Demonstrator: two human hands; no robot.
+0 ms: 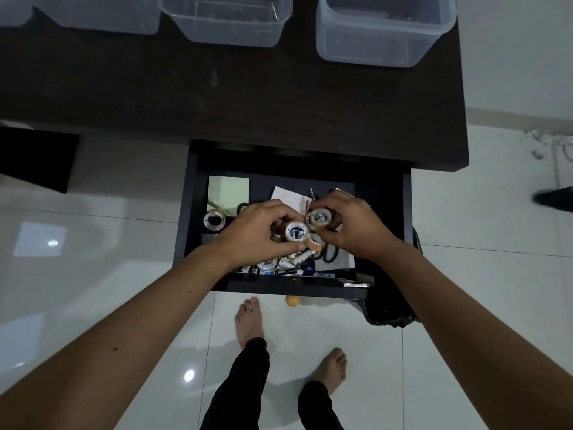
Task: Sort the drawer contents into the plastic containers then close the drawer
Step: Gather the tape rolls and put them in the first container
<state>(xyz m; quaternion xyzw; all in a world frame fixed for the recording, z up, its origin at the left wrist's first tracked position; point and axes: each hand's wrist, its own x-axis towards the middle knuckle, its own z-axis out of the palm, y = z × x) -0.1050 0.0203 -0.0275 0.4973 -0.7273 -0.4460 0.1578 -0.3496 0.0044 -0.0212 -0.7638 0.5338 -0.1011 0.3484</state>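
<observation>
Over the open drawer point(192, 212), one tape roll point(214, 219) lies left of the fingers, the left hand point(257, 231) pinches a tape roll point(296, 231) and the right hand point(356, 226) grips another point(321, 217), seemingly gathering rolls for the plastic containers point(384, 35) beyond them.

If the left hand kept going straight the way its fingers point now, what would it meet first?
The left hand points rightward, gripping a tape roll. Straight on, that roll would probably meet the tape roll held in the right hand first; depth between them is unclear.
</observation>
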